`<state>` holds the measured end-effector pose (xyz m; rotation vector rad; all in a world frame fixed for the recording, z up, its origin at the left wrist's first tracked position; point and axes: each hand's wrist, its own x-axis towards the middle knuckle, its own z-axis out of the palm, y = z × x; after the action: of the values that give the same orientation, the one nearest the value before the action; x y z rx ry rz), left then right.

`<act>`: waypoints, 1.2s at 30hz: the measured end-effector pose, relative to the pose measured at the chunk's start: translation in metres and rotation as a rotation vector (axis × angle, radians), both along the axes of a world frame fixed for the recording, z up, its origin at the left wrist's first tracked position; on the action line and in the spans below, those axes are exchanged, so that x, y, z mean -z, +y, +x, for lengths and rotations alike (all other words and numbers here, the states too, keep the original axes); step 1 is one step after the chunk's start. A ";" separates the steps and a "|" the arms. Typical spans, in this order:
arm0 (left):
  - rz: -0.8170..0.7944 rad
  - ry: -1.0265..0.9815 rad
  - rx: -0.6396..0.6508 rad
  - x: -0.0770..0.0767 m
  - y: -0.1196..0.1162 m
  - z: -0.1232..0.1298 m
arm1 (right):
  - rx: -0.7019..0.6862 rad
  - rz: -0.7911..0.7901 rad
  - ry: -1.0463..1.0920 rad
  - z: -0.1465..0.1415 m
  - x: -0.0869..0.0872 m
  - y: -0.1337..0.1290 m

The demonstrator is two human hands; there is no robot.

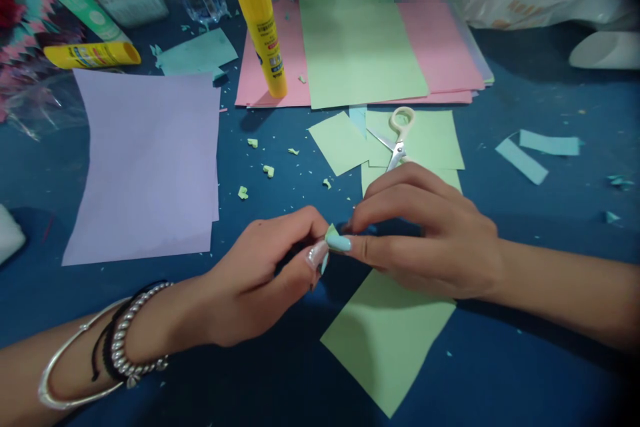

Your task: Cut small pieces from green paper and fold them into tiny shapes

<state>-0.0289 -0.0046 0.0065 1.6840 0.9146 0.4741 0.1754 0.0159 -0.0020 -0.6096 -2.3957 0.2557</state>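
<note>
My left hand (273,273) and my right hand (425,237) meet at the middle of the table. Between their fingertips is a small folded piece of light green paper (332,233), mostly covered by my fingers and nails. Thumb and index finger of my left hand pinch it from the left. From the right, my right thumb presses against it. Below my right hand lies a light green paper square (393,340). Just above that hand, scissors (399,147) with pale handles rest partly opened on green paper pieces (430,140), their lower part hidden behind my fingers.
A yellow glue stick (263,33) stands upright; another yellow tube (93,55) lies at left. Purple sheets (145,167) are on the left. Pink sheets (445,47) lie at the back under a green sheet (360,47). Blue strips (549,142) and tiny green scraps (269,171) are scattered about.
</note>
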 end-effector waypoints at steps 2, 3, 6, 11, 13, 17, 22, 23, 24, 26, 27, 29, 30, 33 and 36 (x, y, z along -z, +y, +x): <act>-0.017 -0.019 -0.007 0.000 0.001 0.001 | -0.006 0.021 -0.021 -0.001 -0.002 0.000; -0.020 -0.023 -0.011 -0.001 0.001 0.001 | -0.009 0.034 -0.030 -0.002 -0.003 0.000; -0.006 0.018 -0.018 -0.003 0.003 0.003 | 0.012 0.049 -0.043 -0.003 -0.006 -0.001; 0.020 0.122 0.030 -0.006 0.004 0.005 | -0.041 0.071 -0.046 -0.001 -0.010 -0.002; 0.029 0.125 0.044 -0.006 0.005 0.004 | -0.055 0.090 -0.049 0.001 -0.011 -0.001; 0.052 0.134 0.039 -0.004 0.005 0.004 | -0.059 0.090 -0.044 0.001 -0.007 -0.001; 0.109 0.147 0.029 -0.005 0.004 0.004 | 0.004 0.095 0.066 -0.001 0.001 -0.005; 0.121 0.151 0.034 -0.005 0.004 0.004 | 0.001 0.092 0.071 -0.001 0.002 -0.005; 0.129 0.156 0.041 -0.005 0.004 0.003 | -0.006 0.089 0.072 -0.001 0.003 -0.006; 0.138 0.173 0.052 -0.004 0.004 0.002 | -0.021 0.087 0.078 -0.002 0.003 -0.007; 0.142 0.184 0.053 -0.004 0.004 0.002 | -0.026 0.084 0.079 -0.002 0.002 -0.007; 0.152 0.196 0.050 -0.003 0.004 0.001 | -0.027 0.077 0.072 -0.003 0.000 -0.008; 0.156 0.200 0.051 -0.003 0.004 0.001 | -0.026 0.072 0.068 -0.003 -0.001 -0.008; 0.170 0.207 0.055 -0.003 0.005 0.002 | -0.043 0.049 0.047 -0.004 -0.005 -0.007; 0.190 0.220 0.059 -0.004 0.005 0.002 | -0.058 0.010 0.043 -0.004 -0.008 -0.007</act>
<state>-0.0266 0.0001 0.0105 1.9599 0.9996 0.3493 0.1716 0.0094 0.0057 -0.5251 -2.3743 0.2785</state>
